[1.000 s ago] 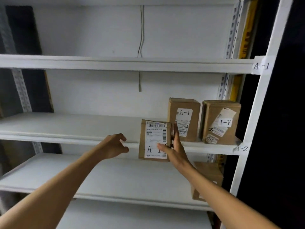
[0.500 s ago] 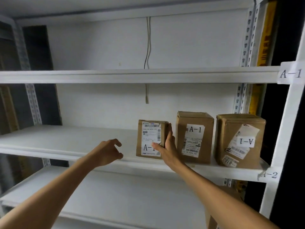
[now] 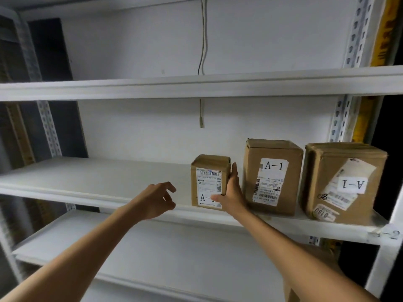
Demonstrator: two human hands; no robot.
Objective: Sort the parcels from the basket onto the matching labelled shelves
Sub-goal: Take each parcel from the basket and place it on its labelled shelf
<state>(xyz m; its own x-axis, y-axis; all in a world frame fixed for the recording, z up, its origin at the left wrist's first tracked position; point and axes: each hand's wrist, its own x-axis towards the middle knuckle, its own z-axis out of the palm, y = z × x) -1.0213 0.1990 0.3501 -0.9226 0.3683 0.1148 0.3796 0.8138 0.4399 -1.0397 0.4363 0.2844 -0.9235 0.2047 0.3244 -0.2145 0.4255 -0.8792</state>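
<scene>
Parcel: small brown cardboard parcel marked A-1, upright at the front lip of the white metal shelf, near a larger brown cardboard box.
Right hand: fingers clasp the parcel's right side.
Left hand: fingers loosely curled, empty.
Risk: if released this near the lip, the parcel may tip forward.
Change: a second ago it hung before the lip; now it stands on the shelf.

Parcel storeroom or sorting depot, by looks of it. White metal racking is built from boards hung on slotted angle-iron uprights. Paper tag ending "-2" is stuck on shelf edge by right post. Three brown cardboard boxes are lined up on middle shelf: small parcel, middle parcel, right parcel. All are plastered with barcoded shipping labels. Big printed "A-1" is pasted on the two larger ones, upside down on right one. Bare white wall behind, loose cable left dangling.
</scene>
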